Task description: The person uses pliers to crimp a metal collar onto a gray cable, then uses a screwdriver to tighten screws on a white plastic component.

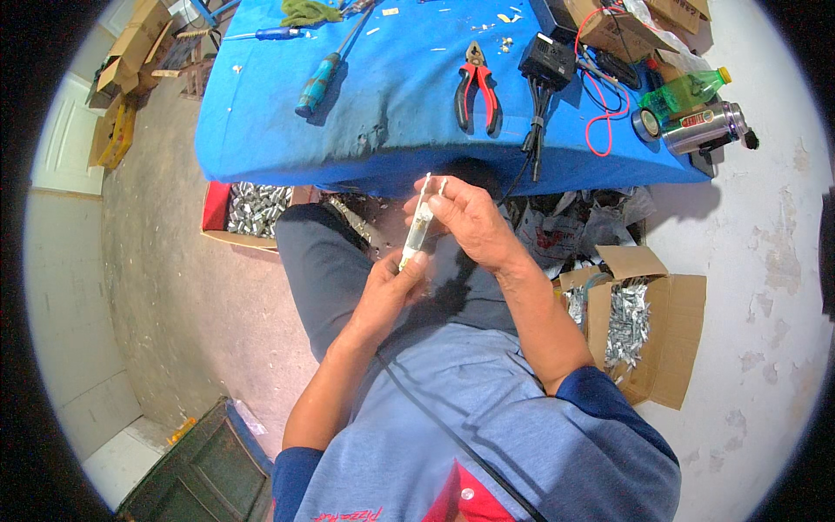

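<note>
Both hands pinched a slim clear tube (pixel 418 224) at centre frame: left hand (pixel 393 287) low, right hand (pixel 465 219) high. At four o'clock a cardboard box (pixel 670 348) held silvery metal pieces (pixel 628 317); at nine o'clock a red-sided box (pixel 217 209) held more.

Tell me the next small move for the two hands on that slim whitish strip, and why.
Probably steady it: the left hand pinches the lower end of the slim whitish strip, the right hand grips its upper part, and it stands nearly upright over the lap.
</note>
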{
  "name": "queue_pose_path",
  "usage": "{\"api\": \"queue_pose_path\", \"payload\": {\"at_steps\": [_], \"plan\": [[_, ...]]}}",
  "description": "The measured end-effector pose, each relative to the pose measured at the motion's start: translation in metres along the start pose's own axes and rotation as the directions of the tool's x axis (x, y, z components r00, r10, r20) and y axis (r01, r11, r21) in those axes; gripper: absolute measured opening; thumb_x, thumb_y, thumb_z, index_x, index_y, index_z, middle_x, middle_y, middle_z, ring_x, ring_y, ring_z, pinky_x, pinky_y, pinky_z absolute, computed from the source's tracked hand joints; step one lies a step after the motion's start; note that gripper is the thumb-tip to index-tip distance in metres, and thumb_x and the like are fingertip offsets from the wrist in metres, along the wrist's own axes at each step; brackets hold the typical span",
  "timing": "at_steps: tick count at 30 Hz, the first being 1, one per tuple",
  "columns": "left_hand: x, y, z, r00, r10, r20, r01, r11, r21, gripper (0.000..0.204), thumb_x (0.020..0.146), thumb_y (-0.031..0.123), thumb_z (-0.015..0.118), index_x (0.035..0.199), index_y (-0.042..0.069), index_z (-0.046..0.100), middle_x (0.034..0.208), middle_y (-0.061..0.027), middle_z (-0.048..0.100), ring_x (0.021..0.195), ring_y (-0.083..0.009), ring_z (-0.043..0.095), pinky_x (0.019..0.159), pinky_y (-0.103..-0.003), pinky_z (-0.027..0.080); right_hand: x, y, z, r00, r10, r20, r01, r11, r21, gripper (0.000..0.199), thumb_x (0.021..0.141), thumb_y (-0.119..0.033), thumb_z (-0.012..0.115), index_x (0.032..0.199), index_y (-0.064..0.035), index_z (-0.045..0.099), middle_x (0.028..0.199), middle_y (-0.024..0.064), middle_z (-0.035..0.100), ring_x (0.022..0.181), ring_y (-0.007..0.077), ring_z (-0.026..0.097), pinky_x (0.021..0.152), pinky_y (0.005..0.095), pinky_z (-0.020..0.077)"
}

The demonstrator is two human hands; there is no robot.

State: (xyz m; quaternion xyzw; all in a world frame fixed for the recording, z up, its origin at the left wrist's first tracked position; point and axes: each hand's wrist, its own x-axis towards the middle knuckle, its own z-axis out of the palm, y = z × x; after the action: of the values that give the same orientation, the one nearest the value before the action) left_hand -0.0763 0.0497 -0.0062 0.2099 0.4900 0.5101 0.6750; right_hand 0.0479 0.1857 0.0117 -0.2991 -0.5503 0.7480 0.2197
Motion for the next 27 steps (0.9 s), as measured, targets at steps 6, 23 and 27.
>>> {"api": "queue_pose_path", "payload": {"at_steps": [6,23,27], "plan": [[-0.003,-0.004,0.000,1.000,0.002,0.001,-0.002,1.000,-0.007,0.037,0.098,0.040,0.055,0.102,0.004,0.058,0.070,0.0050,0.048,0.058,-0.0037,0.040,0.050,-0.020,0.029,-0.004,-0.006,0.003,1.000,-0.011,0.021,0.013,0.997,-0.078,0.035,0.096,-0.018,0.057,0.124,0.0027,0.053,0.110,0.0105,0.064,0.098,0.0166,0.063,0.087,0.0323,0.0520],[0.004,-0.009,0.008,0.998,-0.020,-0.060,0.017,0.999,-0.049,0.032,0.098,0.038,0.054,0.086,0.009,0.051,0.061,0.0031,0.044,0.050,-0.0067,0.036,0.046,-0.024,0.026,-0.003,0.002,0.018,0.999,0.050,0.011,-0.049,0.996,-0.072,0.034,0.086,0.000,0.051,0.120,0.0063,0.053,0.103,0.0113,0.065,0.092,0.0144,0.064,0.082,0.0287,0.0526],[0.003,0.000,0.016,0.997,-0.019,-0.079,0.020,1.000,0.006,0.030,0.096,0.036,0.058,0.083,0.010,0.049,0.060,0.0035,0.043,0.050,-0.0066,0.036,0.046,-0.024,0.026,-0.002,-0.001,0.016,0.995,0.085,0.054,-0.084,0.996,-0.025,0.040,0.090,-0.005,0.053,0.129,0.0038,0.049,0.110,0.0141,0.064,0.098,0.0204,0.065,0.086,0.0337,0.0533]]}}
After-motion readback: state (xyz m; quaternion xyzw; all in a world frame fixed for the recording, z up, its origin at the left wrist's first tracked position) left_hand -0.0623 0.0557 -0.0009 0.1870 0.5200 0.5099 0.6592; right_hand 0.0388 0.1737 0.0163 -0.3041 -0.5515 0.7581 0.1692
